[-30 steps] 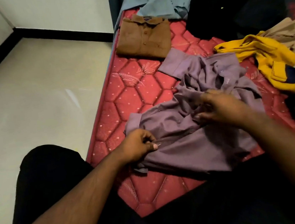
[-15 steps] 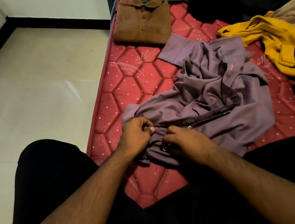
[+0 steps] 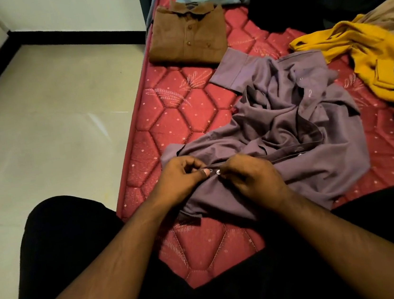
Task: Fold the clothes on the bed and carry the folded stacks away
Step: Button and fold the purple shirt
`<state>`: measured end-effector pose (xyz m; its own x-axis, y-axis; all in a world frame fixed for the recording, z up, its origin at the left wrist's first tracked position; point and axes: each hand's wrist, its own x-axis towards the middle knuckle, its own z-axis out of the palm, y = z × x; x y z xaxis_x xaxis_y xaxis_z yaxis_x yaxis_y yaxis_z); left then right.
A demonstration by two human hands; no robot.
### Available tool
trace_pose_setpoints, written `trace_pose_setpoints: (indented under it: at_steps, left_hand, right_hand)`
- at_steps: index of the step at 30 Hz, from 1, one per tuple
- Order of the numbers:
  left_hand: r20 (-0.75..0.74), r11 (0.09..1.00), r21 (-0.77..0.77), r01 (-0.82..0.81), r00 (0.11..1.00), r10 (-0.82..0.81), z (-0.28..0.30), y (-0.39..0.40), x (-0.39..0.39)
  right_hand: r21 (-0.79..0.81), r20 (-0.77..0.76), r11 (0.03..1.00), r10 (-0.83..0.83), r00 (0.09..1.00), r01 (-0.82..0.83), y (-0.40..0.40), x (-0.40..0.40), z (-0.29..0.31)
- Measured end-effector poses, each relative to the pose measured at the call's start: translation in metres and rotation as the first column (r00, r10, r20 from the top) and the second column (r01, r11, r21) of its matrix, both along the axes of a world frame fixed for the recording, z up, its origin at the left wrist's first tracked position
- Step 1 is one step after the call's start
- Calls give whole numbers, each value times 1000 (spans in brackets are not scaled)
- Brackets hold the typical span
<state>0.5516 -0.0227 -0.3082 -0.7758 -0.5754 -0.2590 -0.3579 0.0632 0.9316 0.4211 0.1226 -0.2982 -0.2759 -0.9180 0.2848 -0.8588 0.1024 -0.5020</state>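
A crumpled mauve button-up shirt (image 3: 296,134) of smooth woven cloth lies at the centre of the red quilted mattress (image 3: 182,116), whose stitching forms hexagons. The left hand (image 3: 182,181) and right hand (image 3: 249,180) meet at its near hem, each pinching the placket on either side of a small round button (image 3: 217,171). At 12 o'clock rests a neatly folded brown polo shirt (image 3: 187,36). At 2 o'clock sprawls a yellow garment (image 3: 363,54), rumpled.
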Motion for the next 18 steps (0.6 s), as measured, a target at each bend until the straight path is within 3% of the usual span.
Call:
trace_pose_setpoints:
  at_steps: [5, 8, 13, 16, 18]
  left_hand:
    - [-36, 970, 244, -4, 999, 13, 3, 6, 5]
    - [-56, 957, 290, 11, 998, 6, 2, 8, 6]
    - [-89, 977, 202, 72, 995, -54, 1, 9, 11]
    - [-79, 987, -51, 155, 984, -158, 2, 12, 13]
    - [-52, 967, -188, 173, 981, -186, 2, 14, 13]
  right_hand:
    - [-6, 26, 996, 86, 996, -86, -1, -3, -3]
    - [5, 31, 994, 107, 994, -108, -2, -2, -4]
    - [20, 5, 994, 105, 994, -106, -1, -1, -2]
    - [36, -15, 998, 47, 999, -46, 0, 3, -1]
    - [69, 52, 998, -9, 999, 5, 1, 6, 0]
